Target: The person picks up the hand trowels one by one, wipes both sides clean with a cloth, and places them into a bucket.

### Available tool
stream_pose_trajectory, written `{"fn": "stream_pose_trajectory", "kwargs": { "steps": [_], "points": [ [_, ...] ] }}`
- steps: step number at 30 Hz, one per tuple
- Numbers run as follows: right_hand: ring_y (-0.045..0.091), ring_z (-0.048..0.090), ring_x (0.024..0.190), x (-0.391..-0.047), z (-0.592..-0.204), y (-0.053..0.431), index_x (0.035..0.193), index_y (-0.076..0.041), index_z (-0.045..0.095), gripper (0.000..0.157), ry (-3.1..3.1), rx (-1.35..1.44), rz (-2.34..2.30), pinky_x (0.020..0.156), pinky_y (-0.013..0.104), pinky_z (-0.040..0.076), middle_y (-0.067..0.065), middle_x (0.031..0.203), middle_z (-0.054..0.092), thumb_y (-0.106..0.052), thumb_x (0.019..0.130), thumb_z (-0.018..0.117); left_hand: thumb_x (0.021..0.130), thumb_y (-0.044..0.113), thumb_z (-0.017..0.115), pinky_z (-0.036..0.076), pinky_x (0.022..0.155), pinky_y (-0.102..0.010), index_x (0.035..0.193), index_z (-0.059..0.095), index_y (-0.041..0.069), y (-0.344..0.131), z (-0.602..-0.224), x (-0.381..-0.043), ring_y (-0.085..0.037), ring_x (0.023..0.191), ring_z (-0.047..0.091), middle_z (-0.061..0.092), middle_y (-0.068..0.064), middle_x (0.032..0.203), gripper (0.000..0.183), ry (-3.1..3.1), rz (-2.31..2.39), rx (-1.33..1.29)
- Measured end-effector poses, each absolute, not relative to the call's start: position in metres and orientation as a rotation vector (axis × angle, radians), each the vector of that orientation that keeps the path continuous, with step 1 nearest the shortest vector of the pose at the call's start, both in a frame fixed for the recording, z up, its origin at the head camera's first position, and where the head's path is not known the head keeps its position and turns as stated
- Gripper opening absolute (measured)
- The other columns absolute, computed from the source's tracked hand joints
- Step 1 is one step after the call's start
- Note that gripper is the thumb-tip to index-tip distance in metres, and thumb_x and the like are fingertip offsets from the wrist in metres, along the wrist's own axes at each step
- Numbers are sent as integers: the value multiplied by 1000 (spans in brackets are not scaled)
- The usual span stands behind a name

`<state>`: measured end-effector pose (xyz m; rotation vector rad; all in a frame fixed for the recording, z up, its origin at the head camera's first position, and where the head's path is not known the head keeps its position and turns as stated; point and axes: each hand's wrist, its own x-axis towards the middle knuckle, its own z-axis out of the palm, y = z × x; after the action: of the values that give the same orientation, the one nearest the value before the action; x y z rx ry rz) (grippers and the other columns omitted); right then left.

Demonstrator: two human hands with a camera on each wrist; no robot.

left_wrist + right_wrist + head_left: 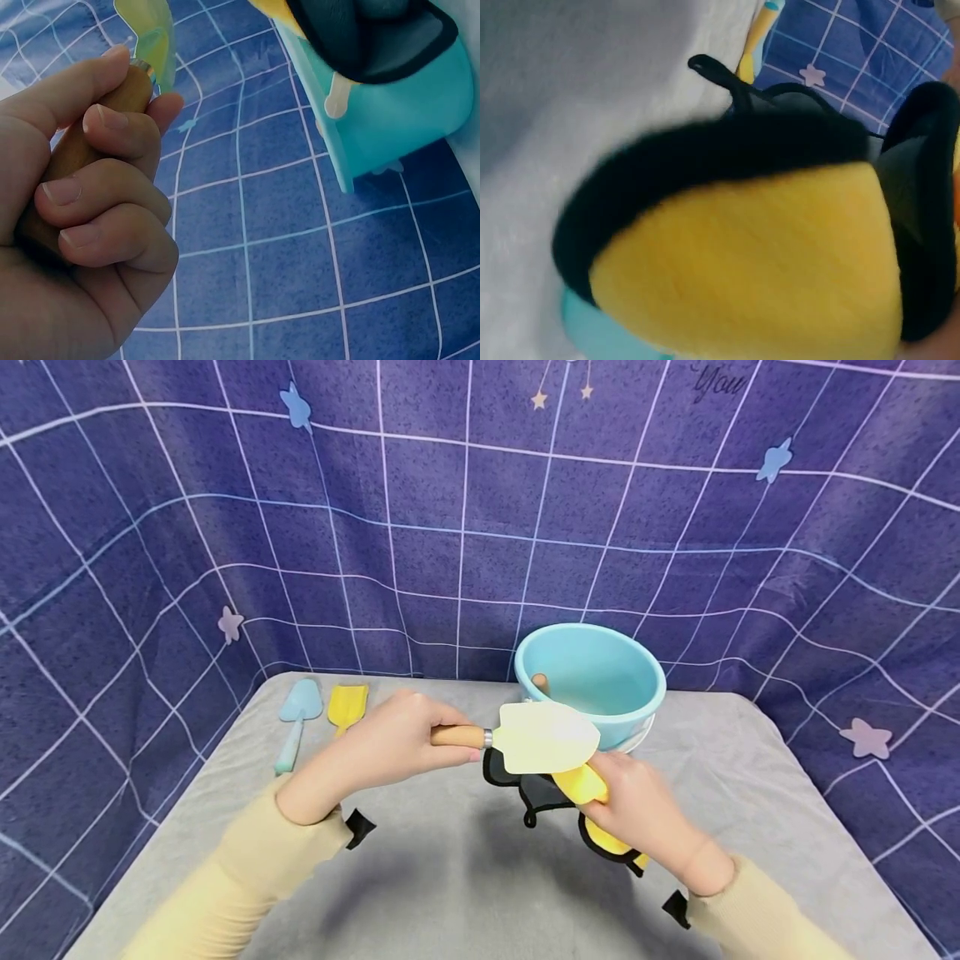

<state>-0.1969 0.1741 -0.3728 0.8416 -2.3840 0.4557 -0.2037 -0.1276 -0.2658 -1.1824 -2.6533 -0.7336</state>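
Note:
My left hand (401,739) grips the wooden handle of a hand trowel (547,737) with a pale yellow blade that points right. In the left wrist view, the fingers of that hand (97,180) curl round the handle (75,142). My right hand (637,810) holds a soft yellow cloth item (581,783) with black edging, a dark grey side and a small loop. It fills much of the right wrist view as a yellow padded panel (765,262). The trowel blade overlaps the cloth in the head view, and whether they touch I cannot tell.
A light blue bucket (637,693) stands behind the right hand, with a wooden handle end (540,683) inside it. On the grey-covered table (420,893) at left lie a blue toy shovel (302,702) and a yellow one (347,703). A blue gridded curtain (420,552) surrounds the table.

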Motion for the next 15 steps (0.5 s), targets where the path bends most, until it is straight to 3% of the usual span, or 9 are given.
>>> {"fn": "stream_pose_trajectory", "kwargs": {
  "steps": [5,9,12,15],
  "points": [
    [5,38,51,-203,-379,171,82,-14,55,26,-2443,753,695,46,20,34,-9,61,41,-7,64,72,82,33,71,35,50,-19,71,63,28,-123,-266,-203,1,52,36,42,18,59,15,-2660,-746,-1194],
    [4,44,52,-208,-381,168,89,-11,58,24,-2487,683,887,48,21,40,-6,65,50,-6,68,69,81,32,72,36,51,-18,72,64,28,-119,-268,-204,2,52,37,44,18,60,13,-2647,-754,-1203],
    [5,51,63,-211,-382,166,101,-11,61,25,-2501,688,1051,59,24,45,-2,81,61,-5,77,67,81,31,72,40,53,-18,75,67,26,-116,-270,-205,2,53,41,49,18,62,9,-2632,-761,-1221],
    [6,53,82,-212,-377,162,116,-6,58,28,-2523,694,1251,73,26,45,6,103,62,-6,88,62,82,32,72,43,55,-19,79,70,25,-113,-272,-206,2,54,43,52,17,63,8,-2625,-748,-1240]
  ]
}}
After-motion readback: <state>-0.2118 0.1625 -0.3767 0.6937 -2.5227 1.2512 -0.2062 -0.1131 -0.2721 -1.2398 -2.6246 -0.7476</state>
